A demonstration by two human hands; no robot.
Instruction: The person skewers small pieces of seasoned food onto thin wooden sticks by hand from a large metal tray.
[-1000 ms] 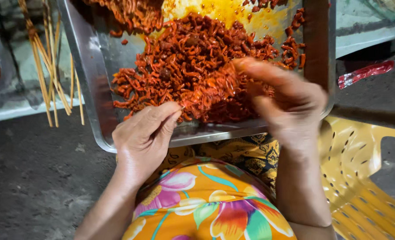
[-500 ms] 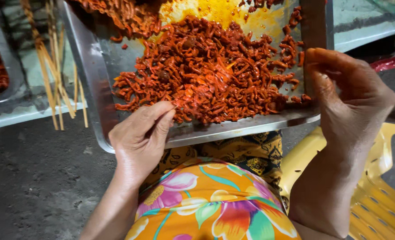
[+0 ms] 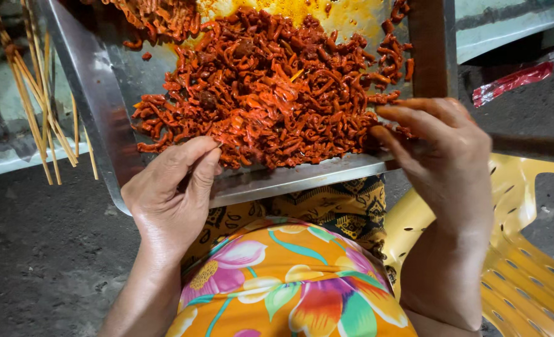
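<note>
The right hand (image 3: 442, 156), fingers half curled and holding nothing I can see, touches the red marinated strips (image 3: 271, 87) on the metal tray (image 3: 111, 118) just ahead, seemingly picking one, while the left hand (image 3: 171, 193) pinches something thin nearby, perhaps a skewer.

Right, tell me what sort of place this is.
Probably an outdoor street-food prep spot: a metal tray of red marinated meat strips, bamboo skewers on a low table, bare ground and a yellow plastic chair.
</note>
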